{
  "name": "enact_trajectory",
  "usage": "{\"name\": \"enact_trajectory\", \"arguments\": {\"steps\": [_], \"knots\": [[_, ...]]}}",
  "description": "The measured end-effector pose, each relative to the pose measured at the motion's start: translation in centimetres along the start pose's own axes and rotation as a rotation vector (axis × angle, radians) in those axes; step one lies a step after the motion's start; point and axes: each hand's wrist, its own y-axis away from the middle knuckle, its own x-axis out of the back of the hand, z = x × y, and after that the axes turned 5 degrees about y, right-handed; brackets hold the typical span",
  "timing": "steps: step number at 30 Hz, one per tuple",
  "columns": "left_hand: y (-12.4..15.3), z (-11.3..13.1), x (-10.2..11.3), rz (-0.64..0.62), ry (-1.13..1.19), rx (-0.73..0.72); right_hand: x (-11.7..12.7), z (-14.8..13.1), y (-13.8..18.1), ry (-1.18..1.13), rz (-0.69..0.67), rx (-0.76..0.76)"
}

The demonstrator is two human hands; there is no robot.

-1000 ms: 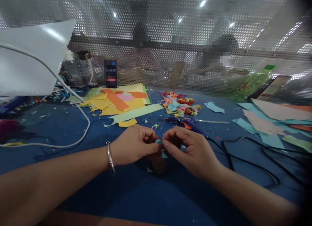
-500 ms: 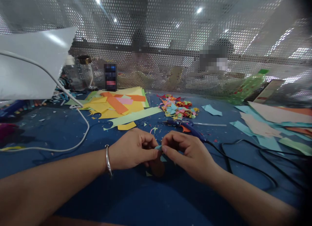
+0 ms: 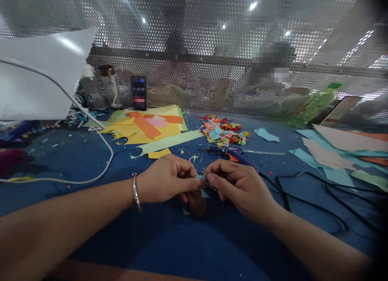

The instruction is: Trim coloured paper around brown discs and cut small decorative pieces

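My left hand point(image 3: 168, 179), a silver bangle point(image 3: 136, 191) on its wrist, and my right hand point(image 3: 239, 186) meet over the blue table point(image 3: 188, 244). Both pinch one small light-blue paper piece point(image 3: 200, 177) between thumb and fingertips. Most of the piece is hidden by my fingers. Small paper scraps point(image 3: 194, 204) lie on the table right under the hands.
Yellow and orange paper sheets point(image 3: 145, 127) lie behind, with a heap of folded coloured bits point(image 3: 224, 133). Blue-handled scissors point(image 3: 230, 153) rest behind my right hand. A white cable point(image 3: 91, 123) runs left, black cables point(image 3: 309, 192) right. Pale sheets point(image 3: 333, 151) lie far right. A perforated screen point(image 3: 212, 50) closes the back.
The two hands stay pinched together on the blue piece, fingers shifting slightly on it. The view wobbled a little; nothing else moved.
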Motion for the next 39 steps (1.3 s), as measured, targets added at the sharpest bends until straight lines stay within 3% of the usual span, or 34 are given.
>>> {"name": "enact_trajectory", "arguments": {"steps": [6,17,25,28,31,34,39], "knots": [[-0.1,0.3,0.1,0.002,0.064,0.04,0.1,-0.1,0.0,0.023,0.024,0.023],[0.0,0.1,0.0,-0.032,0.007,-0.026,0.3,0.0,0.2,0.091,0.005,0.041],[0.2,0.5,-0.2,-0.076,-0.03,0.007,0.1,-0.4,0.1,0.011,-0.017,0.005],[0.5,1.2,0.8,-0.055,-0.185,0.027,0.3,-0.4,-0.1,0.017,0.049,-0.037],[0.7,1.9,2.5,0.104,-0.512,-0.049,0.5,0.1,-0.4,0.08,0.115,-0.069],[0.7,2.0,4.1,0.229,-0.901,-0.047,0.4,0.7,-0.6,0.139,0.069,-0.043],[1.1,2.3,4.6,0.102,-1.098,0.036,-0.5,0.9,-0.5,0.241,-0.104,0.04]]}}
